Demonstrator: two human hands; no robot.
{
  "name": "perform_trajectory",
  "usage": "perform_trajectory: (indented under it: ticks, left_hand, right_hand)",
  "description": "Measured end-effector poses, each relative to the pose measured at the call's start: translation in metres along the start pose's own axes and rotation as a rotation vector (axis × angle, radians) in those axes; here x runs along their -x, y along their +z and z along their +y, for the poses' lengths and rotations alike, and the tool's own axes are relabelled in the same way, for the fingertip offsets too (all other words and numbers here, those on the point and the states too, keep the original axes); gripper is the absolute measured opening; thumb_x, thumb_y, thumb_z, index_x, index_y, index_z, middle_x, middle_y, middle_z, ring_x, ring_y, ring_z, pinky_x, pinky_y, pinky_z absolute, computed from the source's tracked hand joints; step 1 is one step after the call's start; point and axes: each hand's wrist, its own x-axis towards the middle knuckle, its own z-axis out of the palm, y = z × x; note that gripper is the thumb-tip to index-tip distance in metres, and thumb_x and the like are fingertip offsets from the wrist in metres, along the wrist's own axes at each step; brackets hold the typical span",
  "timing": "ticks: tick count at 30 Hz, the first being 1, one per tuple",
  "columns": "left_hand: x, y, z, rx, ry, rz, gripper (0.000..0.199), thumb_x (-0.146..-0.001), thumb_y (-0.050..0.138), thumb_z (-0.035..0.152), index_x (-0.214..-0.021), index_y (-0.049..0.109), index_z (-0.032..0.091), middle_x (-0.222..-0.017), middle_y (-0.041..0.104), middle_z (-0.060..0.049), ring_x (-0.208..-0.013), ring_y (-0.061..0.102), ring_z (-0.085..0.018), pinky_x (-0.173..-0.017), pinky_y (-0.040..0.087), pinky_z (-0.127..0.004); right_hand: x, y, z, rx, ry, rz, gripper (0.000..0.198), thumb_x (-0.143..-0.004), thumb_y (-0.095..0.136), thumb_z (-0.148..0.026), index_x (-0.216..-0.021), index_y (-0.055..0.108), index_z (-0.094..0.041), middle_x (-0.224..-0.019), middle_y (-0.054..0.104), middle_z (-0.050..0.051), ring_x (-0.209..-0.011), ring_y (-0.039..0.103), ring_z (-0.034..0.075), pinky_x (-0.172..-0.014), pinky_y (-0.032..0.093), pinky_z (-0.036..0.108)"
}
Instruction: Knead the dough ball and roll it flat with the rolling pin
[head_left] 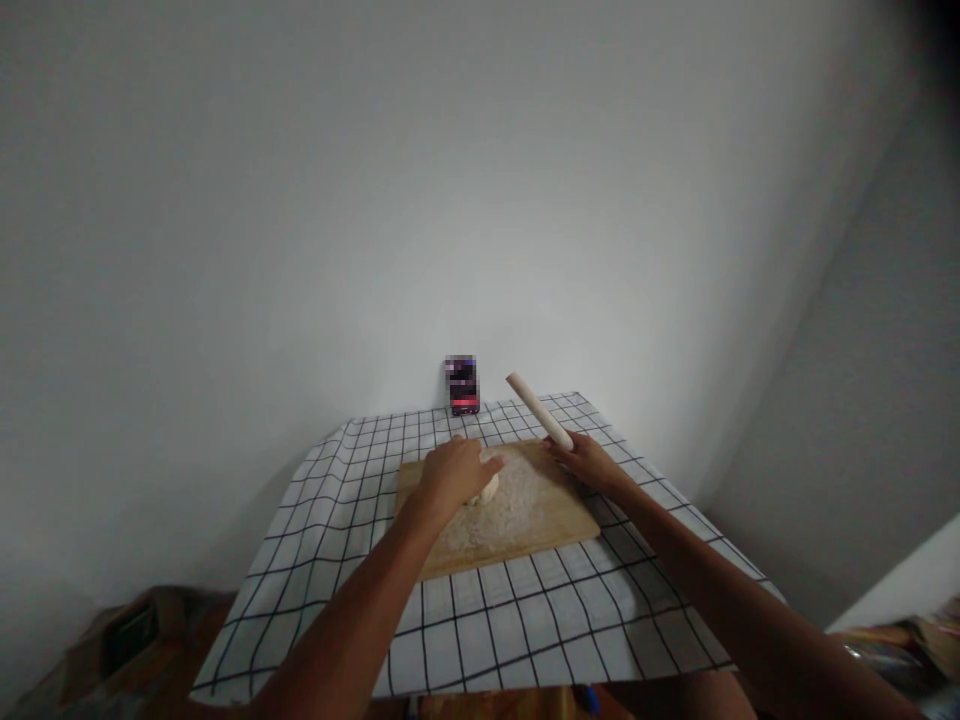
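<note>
A pale lump of dough (489, 490) rests on the floured wooden board (555, 510). My left hand (455, 468) curves over the dough from above, its thumb pointing to the right, and covers most of it. In my right hand (589, 460) is a light wooden rolling pin (538, 410), gripped near its lower end. The pin slants up and away to the left, raised above the board's far right corner. Loose flour is spread across the middle of the board.
A white tablecloth with a dark grid (495, 640) covers the table. At its far edge a phone-like dark object (463, 386), blurred out, leans on the wall. A cardboard box (124, 640) stands low at left. Cluttered items (907, 645) lie at lower right.
</note>
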Motion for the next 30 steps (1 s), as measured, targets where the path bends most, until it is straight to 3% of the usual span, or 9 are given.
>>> perform_trajectory:
  ticks: [2,7,14,18,23,27,30]
  left_hand:
    - [0.002,-0.004,0.004,-0.082,0.019,-0.072,0.041,-0.097,0.073,0.051,-0.111,0.081,0.013,-0.122,0.08,-0.02,-0.116,0.075,-0.038,-0.097,0.057,-0.045]
    - [0.01,-0.003,0.004,-0.105,0.052,-0.079,0.032,-0.091,0.081,0.041,-0.114,0.082,0.018,-0.12,0.082,-0.014,-0.114,0.076,-0.034,-0.094,0.056,-0.039]
    - [0.013,-0.009,0.003,-0.086,0.104,0.029,0.034,-0.095,0.078,0.044,-0.124,0.081,0.026,-0.118,0.083,-0.011,-0.115,0.076,-0.035,-0.097,0.056,-0.044]
    - [0.014,0.017,-0.018,0.154,0.238,0.03,0.039,-0.091,0.081,0.026,-0.129,0.078,0.026,-0.134,0.079,-0.008,-0.126,0.073,-0.031,-0.11,0.053,-0.042]
    - [0.026,0.052,-0.047,0.491,0.216,0.06,0.05,-0.093,0.074,0.02,-0.142,0.068,0.027,-0.145,0.074,-0.007,-0.129,0.071,-0.026,-0.112,0.055,-0.041]
    - [0.04,0.069,-0.051,0.538,0.228,0.103,0.055,-0.096,0.067,0.02,-0.15,0.059,0.028,-0.157,0.065,-0.009,-0.141,0.064,-0.027,-0.12,0.05,-0.045]
    - [0.045,0.069,-0.051,0.497,0.267,0.099,0.057,-0.096,0.064,0.021,-0.152,0.056,0.028,-0.166,0.055,-0.009,-0.149,0.057,-0.028,-0.125,0.046,-0.047]
  right_hand:
    - [0.0,0.0,0.001,-0.009,0.014,-0.024,0.047,-0.095,0.056,-0.063,-0.095,0.071,-0.019,-0.07,0.061,0.001,-0.063,0.051,0.016,-0.058,0.038,0.028]
    - [-0.001,0.002,0.006,-0.01,-0.038,0.025,0.046,-0.093,0.057,-0.065,-0.092,0.071,-0.02,-0.071,0.064,0.003,-0.066,0.057,0.019,-0.06,0.038,0.029]
    - [0.003,0.001,0.005,0.011,-0.026,0.013,0.05,-0.094,0.055,-0.065,-0.092,0.07,-0.017,-0.069,0.061,0.001,-0.066,0.053,0.017,-0.062,0.035,0.03]
    - [0.007,-0.003,-0.003,0.008,-0.013,-0.015,0.054,-0.095,0.053,-0.066,-0.097,0.07,-0.015,-0.07,0.058,0.001,-0.068,0.052,0.017,-0.064,0.035,0.031]
    - [0.013,-0.007,-0.014,0.0,-0.008,-0.015,0.049,-0.095,0.053,-0.062,-0.094,0.068,-0.015,-0.072,0.059,0.001,-0.07,0.052,0.017,-0.065,0.036,0.031]
    - [0.016,-0.007,-0.019,-0.002,-0.011,0.008,0.044,-0.095,0.053,-0.06,-0.088,0.065,-0.018,-0.071,0.059,0.002,-0.07,0.053,0.018,-0.065,0.035,0.03]
    - [0.015,-0.006,-0.018,-0.028,-0.012,0.021,0.043,-0.092,0.055,-0.061,-0.084,0.064,-0.02,-0.069,0.059,0.001,-0.069,0.054,0.019,-0.064,0.036,0.03]
